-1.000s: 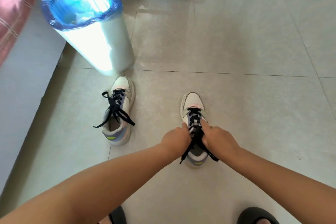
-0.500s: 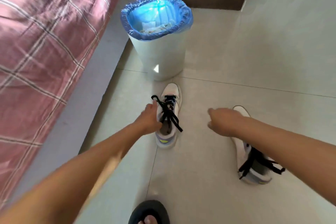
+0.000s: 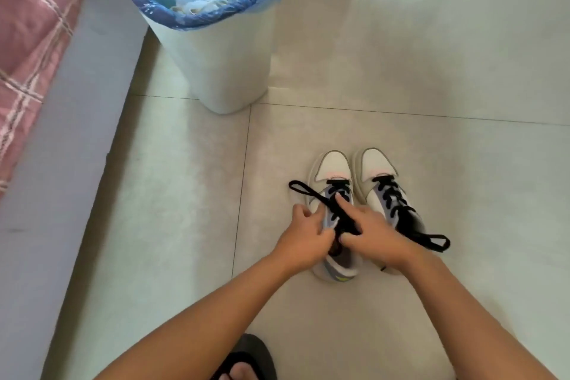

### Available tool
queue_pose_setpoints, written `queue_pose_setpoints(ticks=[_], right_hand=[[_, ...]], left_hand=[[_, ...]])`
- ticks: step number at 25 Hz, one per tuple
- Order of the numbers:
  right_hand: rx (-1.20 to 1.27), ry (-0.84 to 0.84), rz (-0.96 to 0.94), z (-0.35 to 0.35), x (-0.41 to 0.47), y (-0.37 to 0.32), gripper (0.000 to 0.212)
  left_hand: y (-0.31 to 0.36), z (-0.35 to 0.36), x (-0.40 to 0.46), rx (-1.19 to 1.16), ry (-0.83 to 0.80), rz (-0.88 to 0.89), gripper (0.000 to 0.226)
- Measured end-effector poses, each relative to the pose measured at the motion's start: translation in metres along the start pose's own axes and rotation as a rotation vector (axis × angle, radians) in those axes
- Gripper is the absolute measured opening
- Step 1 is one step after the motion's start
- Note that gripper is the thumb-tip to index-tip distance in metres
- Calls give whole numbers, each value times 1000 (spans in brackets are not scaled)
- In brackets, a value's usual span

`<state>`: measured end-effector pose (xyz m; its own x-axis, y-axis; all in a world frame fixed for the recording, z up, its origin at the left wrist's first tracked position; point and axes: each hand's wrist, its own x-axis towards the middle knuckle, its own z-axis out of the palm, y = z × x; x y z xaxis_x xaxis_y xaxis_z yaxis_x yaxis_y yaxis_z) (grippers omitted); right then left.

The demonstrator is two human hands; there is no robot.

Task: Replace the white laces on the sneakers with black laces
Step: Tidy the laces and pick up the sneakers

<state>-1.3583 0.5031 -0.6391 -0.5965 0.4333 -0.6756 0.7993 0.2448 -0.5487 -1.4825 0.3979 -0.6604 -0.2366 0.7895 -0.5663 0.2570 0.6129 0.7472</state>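
Note:
Two white-and-lilac sneakers stand side by side on the floor tiles, toes pointing away from me. Both carry black laces. The left sneaker (image 3: 331, 170) has a black lace (image 3: 303, 189) trailing off to its left. My left hand (image 3: 303, 236) grips that sneaker's left side near the collar. My right hand (image 3: 368, 231) lies over its tongue, forefinger stretched forward onto the lacing, thumb and fingers pinching the lace. The right sneaker (image 3: 377, 171) stands untouched, with a lace loop (image 3: 433, 242) lying out to the right.
A white bin (image 3: 222, 55) lined with a blue bag, with crumpled paper inside, stands just beyond the sneakers to the left. A bed with a pink checked cover (image 3: 27, 40) and grey base runs along the left. My black slipper (image 3: 246, 358) shows at the bottom edge.
The left sneaker has been brought from beside the bin to stand right next to the other one. Both hands have come together on it; earlier they were on the right sneaker's laces.

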Motion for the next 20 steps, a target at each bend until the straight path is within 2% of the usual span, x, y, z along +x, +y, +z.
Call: queue_pose_setpoints(ticks=[1, 2, 4, 5, 9, 12, 15, 20], right_hand=[[92, 25, 20, -15, 4, 0, 57], [156, 132, 29, -26, 9, -1, 44], [97, 404, 31, -35, 20, -5, 25], [31, 443, 31, -33, 24, -8, 19], [-113, 366, 67, -21, 36, -21, 15], [-379, 292, 101, -26, 50, -33, 6], [-503, 190, 64, -32, 55, -38, 22], [-511, 169, -139, -30, 48, -13, 13]], left_hand=[[5, -4, 8, 12, 50, -22, 43], [9, -9, 17, 54, 141, -8, 35], [18, -16, 31, 147, 288, 76, 23], [24, -17, 38, 208, 308, 114, 21], [48, -12, 57, 565, 235, 70, 19], [67, -12, 65, 814, 158, 80, 16], [71, -9, 67, 851, 134, 99, 21], [61, 2, 64, 783, 171, 140, 25]])
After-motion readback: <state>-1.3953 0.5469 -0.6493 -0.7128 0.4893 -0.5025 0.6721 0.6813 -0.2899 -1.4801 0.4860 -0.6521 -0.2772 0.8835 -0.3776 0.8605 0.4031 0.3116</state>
